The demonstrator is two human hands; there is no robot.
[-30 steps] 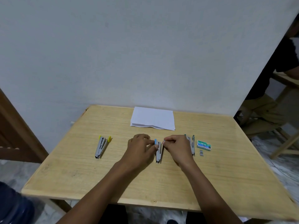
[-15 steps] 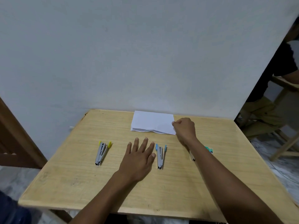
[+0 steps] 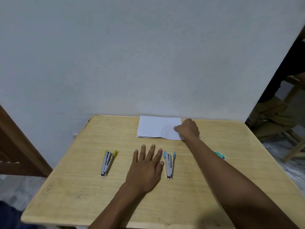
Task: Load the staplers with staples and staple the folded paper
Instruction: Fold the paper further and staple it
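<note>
A folded white paper lies at the far edge of the wooden table. My right hand is closed on the paper's right edge. My left hand rests flat on the table with fingers spread, holding nothing. Just right of it lies a metal stapler with blue ends. A stapler with yellow ends lies further left. A green staple box peeks out behind my right forearm. A third stapler seen earlier is hidden by that arm.
A pale wall stands right behind the table. A brown wooden frame is at the left. At the right, a seated person and wooden furniture legs stand on the floor.
Both hands let go of the blue-ended stapler. My right hand reached to the far edge and closed on the paper; my left hand spread flat on the table.
</note>
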